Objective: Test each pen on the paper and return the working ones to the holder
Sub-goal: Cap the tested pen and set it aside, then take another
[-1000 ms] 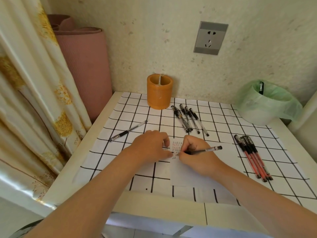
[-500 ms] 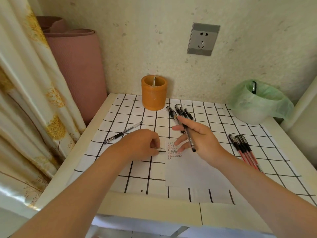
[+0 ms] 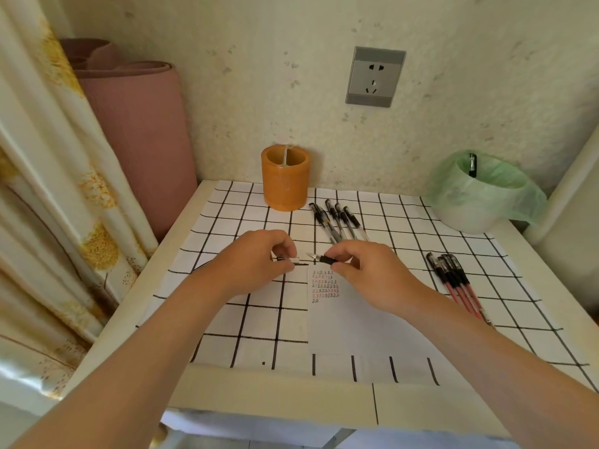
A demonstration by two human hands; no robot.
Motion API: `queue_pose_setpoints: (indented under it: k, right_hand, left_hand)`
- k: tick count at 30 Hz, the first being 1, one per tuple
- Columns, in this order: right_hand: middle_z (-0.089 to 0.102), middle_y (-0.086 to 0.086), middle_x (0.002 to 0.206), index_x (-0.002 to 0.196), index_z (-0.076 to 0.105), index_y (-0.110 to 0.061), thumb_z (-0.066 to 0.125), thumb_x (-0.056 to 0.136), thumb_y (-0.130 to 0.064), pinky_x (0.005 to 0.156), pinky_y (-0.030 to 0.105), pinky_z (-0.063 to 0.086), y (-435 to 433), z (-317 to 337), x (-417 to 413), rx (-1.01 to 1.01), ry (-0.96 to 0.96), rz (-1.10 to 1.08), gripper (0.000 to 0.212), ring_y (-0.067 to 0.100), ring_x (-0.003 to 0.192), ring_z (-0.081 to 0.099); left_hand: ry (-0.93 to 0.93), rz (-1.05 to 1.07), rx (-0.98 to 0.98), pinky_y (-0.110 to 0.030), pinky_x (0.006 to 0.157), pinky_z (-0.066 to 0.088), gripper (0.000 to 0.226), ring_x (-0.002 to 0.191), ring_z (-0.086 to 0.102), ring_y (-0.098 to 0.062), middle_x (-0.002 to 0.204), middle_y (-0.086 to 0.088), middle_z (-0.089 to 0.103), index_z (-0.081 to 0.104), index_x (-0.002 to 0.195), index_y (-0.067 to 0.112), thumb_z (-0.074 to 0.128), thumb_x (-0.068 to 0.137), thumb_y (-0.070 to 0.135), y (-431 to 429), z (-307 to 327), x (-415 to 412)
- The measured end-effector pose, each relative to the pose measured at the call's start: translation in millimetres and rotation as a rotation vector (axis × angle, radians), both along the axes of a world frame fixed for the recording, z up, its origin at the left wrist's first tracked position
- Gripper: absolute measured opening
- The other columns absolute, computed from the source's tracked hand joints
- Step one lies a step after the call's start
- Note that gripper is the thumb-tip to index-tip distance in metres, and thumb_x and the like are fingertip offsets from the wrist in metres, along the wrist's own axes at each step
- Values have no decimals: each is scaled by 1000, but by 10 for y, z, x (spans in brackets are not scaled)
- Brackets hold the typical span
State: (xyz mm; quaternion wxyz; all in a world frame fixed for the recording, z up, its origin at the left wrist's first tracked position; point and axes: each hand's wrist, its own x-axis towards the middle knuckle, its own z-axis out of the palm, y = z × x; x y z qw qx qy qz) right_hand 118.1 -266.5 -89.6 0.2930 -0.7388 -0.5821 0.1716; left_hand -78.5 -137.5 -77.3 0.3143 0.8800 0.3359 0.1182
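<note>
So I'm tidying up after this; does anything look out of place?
One black pen stands inside the green-lined bin at the back right, away from the pen groups on the table. Nothing looks spilled or damaged.

holder [image 3: 284, 182] behind paper [image 3: 356, 319], pens [image 3: 338, 222] between

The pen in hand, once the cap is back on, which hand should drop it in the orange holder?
Probably the right hand: it already grips the pen, while the left hand pinches only the cap. The holder stands straight ahead.
</note>
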Motion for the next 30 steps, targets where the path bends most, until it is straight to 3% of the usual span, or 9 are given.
queue_pose_setpoints:
  k: [4,10,16,19,24,27,30]
  right_hand:
    - [68,-20,101,110,70,-34,62,95,-21,84,19,47,-4,60,-51,2,-49,17,22,-2,93,60]
    - [69,-18,103,109,70,-34,61,95,-21,84,26,50,-1,59,-85,1,-84,36,22,2,94,61]
    - [68,-19,100,110,69,-34,58,95,-21,81,24,47,3,25,-95,25,-111,96,22,0,92,58]
    - [62,-15,83,99,67,-32,52,89,-38,69,31,45,2,6,-114,46,-329,159,20,7,79,54]
    - [52,-7,54,60,50,-24,35,67,-89,55,30,33,-3,63,-189,-11,-587,65,67,11,57,48]
    - [48,-4,45,53,51,-20,38,66,-91,51,27,25,0,87,-233,-18,-626,-2,73,11,48,45]
    - [42,-2,42,53,51,-15,41,68,-83,46,25,29,12,83,-234,-33,-592,-70,70,12,43,40]
  left_hand:
    - [0,8,-9,-20,64,43,13,67,54,-5,85,15,64,65,91,35,72,88,25,-13,6,12]
    - [-2,-17,-19,-23,69,50,12,74,60,-8,85,16,65,66,92,36,73,87,27,-41,15,30]
    - [-37,-24,-53,-21,70,52,13,74,61,-4,84,15,69,69,91,34,76,85,26,-99,24,70]
    - [-107,-17,-193,-15,67,50,14,67,61,2,81,7,73,73,90,27,82,80,23,-190,41,128]
    - [-138,3,-383,-21,74,54,12,73,68,-4,81,3,76,78,90,22,77,84,33,-287,64,187]
    - [-124,20,-470,-13,61,45,23,71,66,-3,82,2,77,79,92,18,65,93,36,-314,112,188]
    - [-141,23,-540,-15,59,42,24,67,64,-2,79,3,74,79,97,17,62,95,34,-308,173,170]
